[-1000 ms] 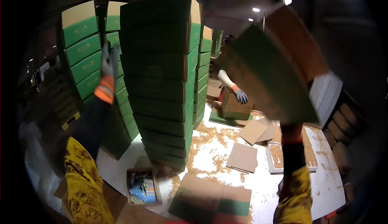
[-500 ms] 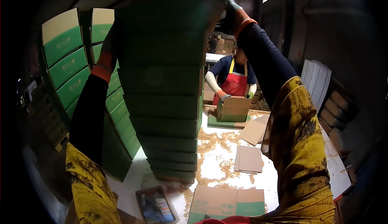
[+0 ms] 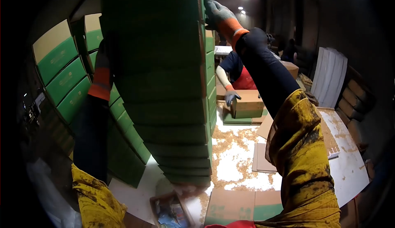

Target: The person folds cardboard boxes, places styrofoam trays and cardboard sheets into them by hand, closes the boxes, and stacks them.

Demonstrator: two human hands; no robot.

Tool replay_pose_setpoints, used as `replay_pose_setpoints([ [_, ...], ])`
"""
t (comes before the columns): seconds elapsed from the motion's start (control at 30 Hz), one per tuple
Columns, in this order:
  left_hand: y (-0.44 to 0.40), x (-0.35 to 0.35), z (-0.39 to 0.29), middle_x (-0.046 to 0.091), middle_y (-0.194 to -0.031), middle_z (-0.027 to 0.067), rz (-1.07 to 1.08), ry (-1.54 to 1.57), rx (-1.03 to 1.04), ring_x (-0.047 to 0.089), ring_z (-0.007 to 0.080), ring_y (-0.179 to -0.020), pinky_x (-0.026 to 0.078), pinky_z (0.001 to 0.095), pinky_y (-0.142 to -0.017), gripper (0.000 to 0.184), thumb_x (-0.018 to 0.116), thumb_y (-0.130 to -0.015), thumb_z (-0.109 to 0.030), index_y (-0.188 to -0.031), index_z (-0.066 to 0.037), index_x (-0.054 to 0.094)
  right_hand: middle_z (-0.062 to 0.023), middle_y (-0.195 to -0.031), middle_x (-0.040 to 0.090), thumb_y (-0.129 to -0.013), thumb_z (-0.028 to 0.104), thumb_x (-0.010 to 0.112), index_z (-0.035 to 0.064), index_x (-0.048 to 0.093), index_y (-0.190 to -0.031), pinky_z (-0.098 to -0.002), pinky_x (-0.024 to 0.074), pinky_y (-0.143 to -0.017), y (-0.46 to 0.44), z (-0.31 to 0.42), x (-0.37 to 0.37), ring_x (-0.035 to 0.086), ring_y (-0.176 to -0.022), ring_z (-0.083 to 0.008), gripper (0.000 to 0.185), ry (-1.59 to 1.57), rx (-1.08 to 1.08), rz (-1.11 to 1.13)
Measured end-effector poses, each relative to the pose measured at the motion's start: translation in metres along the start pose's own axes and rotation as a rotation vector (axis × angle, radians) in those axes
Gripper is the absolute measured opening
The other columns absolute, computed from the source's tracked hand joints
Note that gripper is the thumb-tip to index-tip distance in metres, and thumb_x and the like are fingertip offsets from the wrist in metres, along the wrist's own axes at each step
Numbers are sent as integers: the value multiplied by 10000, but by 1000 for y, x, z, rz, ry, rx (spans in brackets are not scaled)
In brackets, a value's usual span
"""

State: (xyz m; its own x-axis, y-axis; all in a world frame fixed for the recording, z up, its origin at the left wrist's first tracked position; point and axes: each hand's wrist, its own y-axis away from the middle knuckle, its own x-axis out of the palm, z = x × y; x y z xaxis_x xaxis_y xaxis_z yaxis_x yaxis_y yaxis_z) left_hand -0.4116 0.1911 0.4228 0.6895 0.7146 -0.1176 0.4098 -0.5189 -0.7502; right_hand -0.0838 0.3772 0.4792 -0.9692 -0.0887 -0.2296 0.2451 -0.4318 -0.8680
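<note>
the gloved right hand (image 3: 218,13), at twelve o'clock, lies open against a tall green cardboard box stack (image 3: 160,84) at eleven. the left hand (image 3: 103,57), at ten, is too shadowed to tell. a white table (image 3: 349,172) carries the stack.

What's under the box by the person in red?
Under the box lies flat green and brown cardboard, which sticks out on the near side. The part right beneath the box is covered, so I can't see it.
</note>
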Motion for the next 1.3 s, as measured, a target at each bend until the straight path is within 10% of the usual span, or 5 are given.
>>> replay_pose_setpoints([
  [0.13,11,-5,11,436,-1377,74,26,281,-54,461,203,-1215,404,317,-998,526,377,-998,-339,-1456,-112,250,-114,-1183,617,-912,321,569,37,504,-1295,-288,478,-839,82,2,-15,605,-1008,-185,481,-470,60,46],
  [0.27,56,-19,36,400,-1408,109,-32,360,304,519,232,-1168,416,294,-992,548,418,-994,-252,-1479,-118,200,-164,-1310,517,-896,129,577,-3,428,-1348,-329,430,-967,240,-13,-25,512,-1197,-228,494,-159,-134,-180],
  [0.53,423,-81,170,372,-1435,139,178,-257,-549,460,246,-1245,357,375,-1056,623,477,-958,-291,-1472,-86,192,-196,-1324,475,-775,329,699,31,432,-1334,-446,356,-1027,660,3,-1,436,-1237,-364,687,286,496,526],
  [0.7,593,-83,193,378,-1424,151,396,-358,-953,460,257,-1241,364,371,-1049,648,505,-942,-271,-1472,-80,184,-189,-1444,316,-789,503,602,118,332,-1421,-546,147,-1098,714,44,3,247,-1341,-414,787,446,573,957],
  [1.3,783,96,189,354,-1409,201,500,-44,-896,412,316,-1256,366,363,-1037,780,587,-888,-245,-1476,-48,113,-157,-1337,474,-877,314,558,132,530,-1270,-515,233,-1090,768,-8,-189,374,-1275,-394,434,558,527,864],
])
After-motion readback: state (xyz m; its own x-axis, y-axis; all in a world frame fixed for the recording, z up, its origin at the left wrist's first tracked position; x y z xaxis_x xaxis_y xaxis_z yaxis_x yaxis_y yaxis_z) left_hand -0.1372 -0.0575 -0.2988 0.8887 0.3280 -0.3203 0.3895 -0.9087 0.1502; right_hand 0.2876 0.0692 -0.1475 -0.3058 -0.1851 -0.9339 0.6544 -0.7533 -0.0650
